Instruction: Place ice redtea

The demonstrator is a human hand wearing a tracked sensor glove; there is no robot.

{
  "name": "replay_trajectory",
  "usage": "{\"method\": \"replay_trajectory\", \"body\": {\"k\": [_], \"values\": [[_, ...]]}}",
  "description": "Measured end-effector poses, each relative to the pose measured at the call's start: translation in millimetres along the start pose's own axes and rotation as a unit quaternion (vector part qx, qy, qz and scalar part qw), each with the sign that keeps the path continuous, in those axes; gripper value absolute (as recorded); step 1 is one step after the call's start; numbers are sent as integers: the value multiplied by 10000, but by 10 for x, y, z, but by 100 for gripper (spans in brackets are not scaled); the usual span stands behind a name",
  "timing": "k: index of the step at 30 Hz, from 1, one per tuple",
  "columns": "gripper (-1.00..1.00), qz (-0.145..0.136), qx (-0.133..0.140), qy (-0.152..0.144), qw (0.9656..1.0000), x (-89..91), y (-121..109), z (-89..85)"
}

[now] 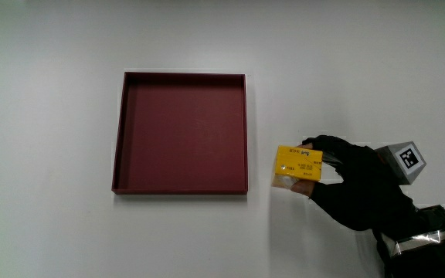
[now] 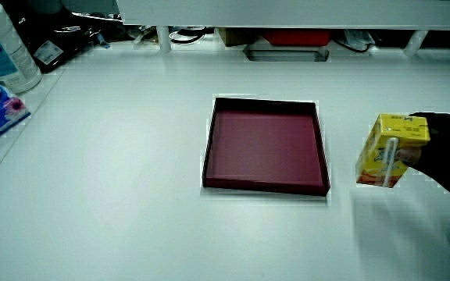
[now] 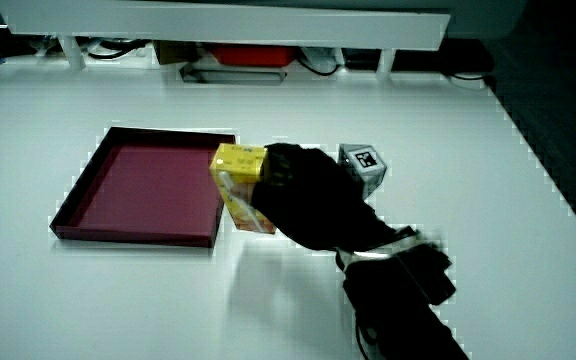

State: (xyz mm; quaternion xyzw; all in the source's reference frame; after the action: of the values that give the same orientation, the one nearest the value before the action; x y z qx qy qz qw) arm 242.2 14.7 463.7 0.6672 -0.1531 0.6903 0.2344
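Carton [image 1: 299,163]: hand [image 1: 359,188] clamping it, holding it upright beside tray [image 1: 119,147], apparently clear of bench [image 1: 52,232]. Tray holding nothing. Placing not yet done; release pending.

Ice redtea carton [image 1: 298,164]: small yellow drink box, white straw on its side, upright, gripped in the hand [image 1: 358,184], just beside the dark red tray [image 1: 181,188].

Looks like a lab bench: bare white table [image 2: 131,195], low partition [image 2: 287,12] along its edge with cables [image 2: 186,34] underneath, plastic bottle [image 2: 2,47] at a corner, tracking marker cube [image 1: 405,160] on the glove.
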Motion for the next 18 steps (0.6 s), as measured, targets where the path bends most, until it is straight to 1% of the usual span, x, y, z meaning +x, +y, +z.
{"method": "replay_trajectory", "body": {"k": [3, 5, 6, 9, 11, 12, 13, 14, 15, 16, 17, 18], "values": [[0, -106, -2, 35, 9999, 87, -37, 8], [0, -201, -6, 18, 9998, 188, -62, 13], [0, -324, -35, 51, 9995, 241, -72, 11], [0, -433, -45, 218, 9988, 361, -94, -13], [0, -479, -78, 275, 9984, 451, -111, -15], [0, -530, -89, 341, 9980, 475, -115, -28], [0, -512, -96, 504, 9974, 497, -119, -35], [0, -515, -138, 600, 9968, 531, -126, -31], [0, -539, -82, 650, 9964, 537, -134, -31], [0, -535, -94, 671, 9963, 553, -137, -25], [0, -589, -92, 703, 9957, 596, -146, -12], [0, -587, -92, 842, 9947, 593, -141, -25]]}}
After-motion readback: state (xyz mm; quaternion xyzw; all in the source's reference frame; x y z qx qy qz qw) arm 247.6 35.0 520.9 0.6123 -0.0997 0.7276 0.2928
